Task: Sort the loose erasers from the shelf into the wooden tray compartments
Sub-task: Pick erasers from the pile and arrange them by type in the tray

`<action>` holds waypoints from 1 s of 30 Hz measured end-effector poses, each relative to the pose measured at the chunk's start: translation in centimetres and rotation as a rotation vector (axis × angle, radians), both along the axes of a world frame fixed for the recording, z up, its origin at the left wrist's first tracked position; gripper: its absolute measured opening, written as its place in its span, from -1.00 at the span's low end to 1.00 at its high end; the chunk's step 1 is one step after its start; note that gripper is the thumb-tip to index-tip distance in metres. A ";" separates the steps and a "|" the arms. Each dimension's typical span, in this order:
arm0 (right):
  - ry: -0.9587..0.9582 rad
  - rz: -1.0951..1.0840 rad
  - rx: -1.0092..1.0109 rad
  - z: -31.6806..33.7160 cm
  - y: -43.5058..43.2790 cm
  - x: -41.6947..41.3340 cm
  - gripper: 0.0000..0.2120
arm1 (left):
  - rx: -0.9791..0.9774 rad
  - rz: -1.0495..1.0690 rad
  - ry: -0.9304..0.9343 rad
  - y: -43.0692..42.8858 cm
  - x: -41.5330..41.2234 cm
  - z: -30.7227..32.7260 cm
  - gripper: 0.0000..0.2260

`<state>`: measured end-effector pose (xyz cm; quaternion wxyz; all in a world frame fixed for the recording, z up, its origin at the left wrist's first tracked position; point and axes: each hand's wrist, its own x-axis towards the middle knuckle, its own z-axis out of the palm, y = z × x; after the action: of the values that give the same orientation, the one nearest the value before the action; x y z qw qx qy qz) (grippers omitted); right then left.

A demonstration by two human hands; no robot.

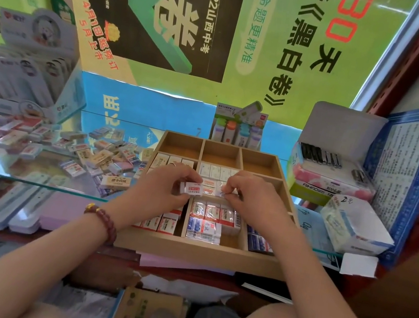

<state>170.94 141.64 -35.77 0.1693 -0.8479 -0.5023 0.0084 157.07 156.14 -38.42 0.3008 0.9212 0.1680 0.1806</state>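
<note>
A clear glass shelf (30,181) spans the view, and on its right half sits a light-brown wooden tray divided into square compartments (200,252), its front wall nearest the person. To the left of the tray, a scattered heap of small wrapped rectangular erasers in white, cream, pink and blue sleeves (97,155) lies loose on the glass, reaching up to the tray's left wall. Inside the tray, cream-sleeved erasers (171,162) stand in the middle-left compartment and plain white ones (217,172) in the middle-centre one. The front-centre compartment holds a row of red-and-white erasers (215,213) with blue-and-white ones (203,229) just in front of them. Both hands hover over the tray's middle. The left hand (164,187) has its fingers curled, pinching a white eraser with a red label (192,188) by its end. The right hand (249,196), close beside it, has its fingertips drawn in around a small white wrapped eraser (220,193), though its print is too blurred to read. A bracelet of dark red beads (105,219) circles the left wrist.
</note>
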 end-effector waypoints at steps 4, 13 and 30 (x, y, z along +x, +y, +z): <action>-0.119 0.005 -0.025 -0.2 0.1 -0.5 -0.86 | -0.045 0.006 -0.010 0.1 0.0 0.0 -0.72; 0.252 0.024 0.047 -0.8 -0.9 0.3 -0.81 | -0.079 0.007 0.008 0.0 0.1 0.0 -0.73; 0.156 -0.034 0.094 -1.2 -0.6 1.7 -0.84 | -0.092 0.016 0.012 0.0 0.2 0.5 -0.75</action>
<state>172.60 141.01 -36.97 0.2477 -0.8441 -0.4732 0.0480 157.32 156.11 -37.93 0.3405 0.9062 0.1852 0.1692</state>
